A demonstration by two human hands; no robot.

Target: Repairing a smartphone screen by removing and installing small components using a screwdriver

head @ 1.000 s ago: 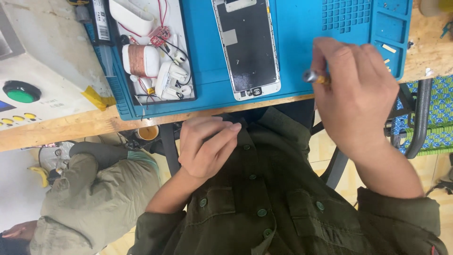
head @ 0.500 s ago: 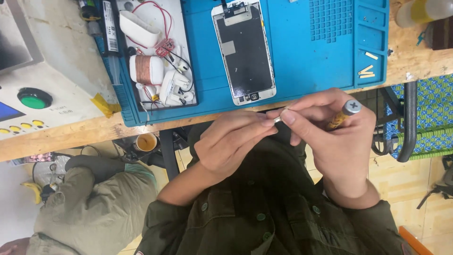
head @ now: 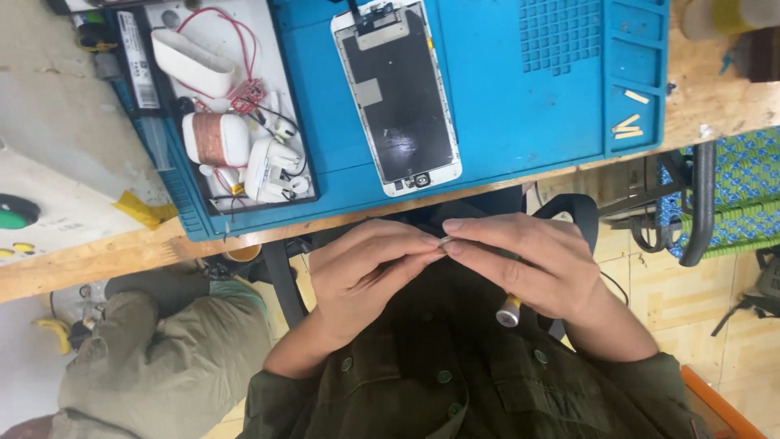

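My left hand (head: 366,272) and my right hand (head: 532,268) meet in front of my chest, below the bench edge. Their fingertips pinch a tiny part (head: 445,241) between them; it is too small to identify. My right hand also holds a small screwdriver (head: 509,312), whose white and yellow cap sticks out under the palm. On the blue work mat (head: 520,122) above lies a phone screen assembly (head: 398,93), back side up.
A white tray (head: 276,97) on the mat's left holds opened white earbud-case parts, a copper coil and red wires. A white machine (head: 49,203) with a green button stands at far left. Another person's trouser leg (head: 162,366) is at lower left. Chair frame at right.
My right hand came down from the mat to my chest with the screwdriver. Both hands now touch at the fingertips, and the screwdriver has turned so its cap points down.
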